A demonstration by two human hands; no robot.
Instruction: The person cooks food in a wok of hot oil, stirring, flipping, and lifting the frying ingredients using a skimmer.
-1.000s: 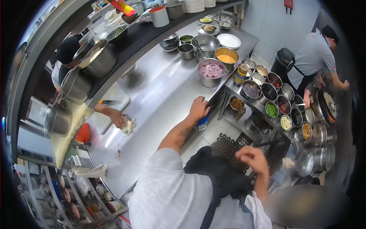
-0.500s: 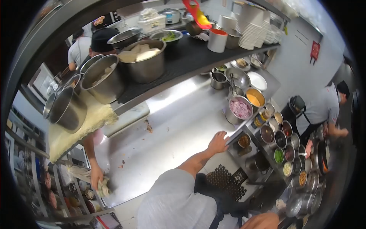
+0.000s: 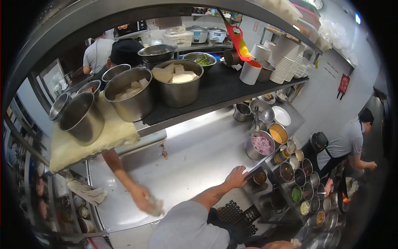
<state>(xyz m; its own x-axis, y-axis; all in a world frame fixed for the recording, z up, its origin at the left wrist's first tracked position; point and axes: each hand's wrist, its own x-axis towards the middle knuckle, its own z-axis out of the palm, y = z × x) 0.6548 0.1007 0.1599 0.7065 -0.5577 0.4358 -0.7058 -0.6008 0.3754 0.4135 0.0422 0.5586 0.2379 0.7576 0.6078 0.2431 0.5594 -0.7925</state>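
My left hand [image 3: 236, 176] rests with fingers apart on the front edge of the steel counter [image 3: 199, 162], holding nothing. It lies near a pot of chopped red onion [image 3: 262, 144]. My right hand [image 3: 278, 245] shows only in part at the bottom edge, its fingers hidden. From beneath the shelf at the left, another person's hand [image 3: 140, 198] reaches onto the counter, pressing a pale greenish cloth [image 3: 156, 206] near the front edge. Dark scraps of food [image 3: 164, 152] lie on the counter.
Above the counter runs a shelf [image 3: 195, 101] with steel pots and stacked white bowls [image 3: 286, 62]. At the right stand several ingredient containers [image 3: 307, 191]. A co-worker [image 3: 344, 139] stands beyond them. A rag [image 3: 87, 192] hangs at the left.
The other person's hand has swept the cloth rightward along the counter's front edge. My left hand stays at the edge. The view has shifted slightly.
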